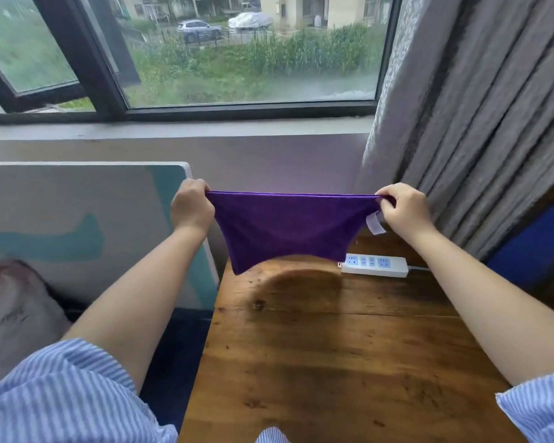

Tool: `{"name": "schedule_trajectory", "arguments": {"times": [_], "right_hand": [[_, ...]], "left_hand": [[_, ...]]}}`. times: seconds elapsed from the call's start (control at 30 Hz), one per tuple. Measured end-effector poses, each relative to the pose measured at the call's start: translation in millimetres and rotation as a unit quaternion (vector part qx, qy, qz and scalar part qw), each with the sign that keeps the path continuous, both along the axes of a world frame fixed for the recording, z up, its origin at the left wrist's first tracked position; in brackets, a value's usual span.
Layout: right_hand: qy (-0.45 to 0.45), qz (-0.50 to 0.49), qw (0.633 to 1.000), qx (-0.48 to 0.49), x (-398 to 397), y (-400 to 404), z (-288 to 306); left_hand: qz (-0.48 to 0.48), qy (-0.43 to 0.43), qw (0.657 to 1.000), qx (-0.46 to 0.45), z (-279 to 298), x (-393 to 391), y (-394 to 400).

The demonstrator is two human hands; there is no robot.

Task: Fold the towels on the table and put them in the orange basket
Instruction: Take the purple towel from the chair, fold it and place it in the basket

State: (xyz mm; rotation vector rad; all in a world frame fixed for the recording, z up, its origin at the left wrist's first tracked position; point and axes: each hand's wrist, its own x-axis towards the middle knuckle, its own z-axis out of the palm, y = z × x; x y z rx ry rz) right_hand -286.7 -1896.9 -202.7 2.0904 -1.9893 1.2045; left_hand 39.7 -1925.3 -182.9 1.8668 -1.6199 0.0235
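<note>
In the middle of the frame a purple towel [285,228] hangs in the air above the far end of the wooden table [333,362], stretched taut along its top edge. The left hand [191,207] pinches the top corner at centre left with curled fingers; the right hand [403,209] pinches the opposite corner at centre right, beside a white label [375,222]. A white power strip [376,265] lies on the table below the towel's right side.

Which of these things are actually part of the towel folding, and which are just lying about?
Part of the job: purple towel, held up by its top corners in the left hand and right hand; wooden table.
Just there: power strip, curtain, window. No orange basket shows.
</note>
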Motion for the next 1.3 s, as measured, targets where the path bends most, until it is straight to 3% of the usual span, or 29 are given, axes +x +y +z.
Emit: {"name": "schedule_trajectory", "arguments": {"times": [0.13,0.27,0.43,0.63,0.77,1.17,1.3], "right_hand": [[0.034,0.073,0.996,0.028,6.7,20.1,-23.7],[0.075,0.144,0.977,0.141,7.8,51.3,-76.3],[0.156,0.183,0.914,0.326,13.5,97.6,-151.2],[0.323,0.202,0.814,0.439,21.4,153.1,-223.3],[0.380,0.222,0.773,0.457,26.9,178.3,-243.9],[0.455,0.257,0.650,0.552,46.5,209.5,-266.6],[0.422,0.269,0.598,0.626,55.9,186.6,-258.5]], "left_hand": [[-0.012,-0.034,0.999,0.026,-35.5,24.0,22.8],[-0.077,-0.117,0.975,0.170,-94.0,43.0,60.8],[-0.171,-0.257,0.876,0.371,-160.3,43.9,109.1],[-0.277,-0.409,0.753,0.434,-222.5,41.0,151.7],[-0.323,-0.417,0.707,0.470,-249.7,48.0,175.8],[-0.367,-0.388,0.655,0.534,-293.0,57.8,211.1],[-0.378,-0.401,0.588,0.592,-286.9,50.1,195.3]]}}
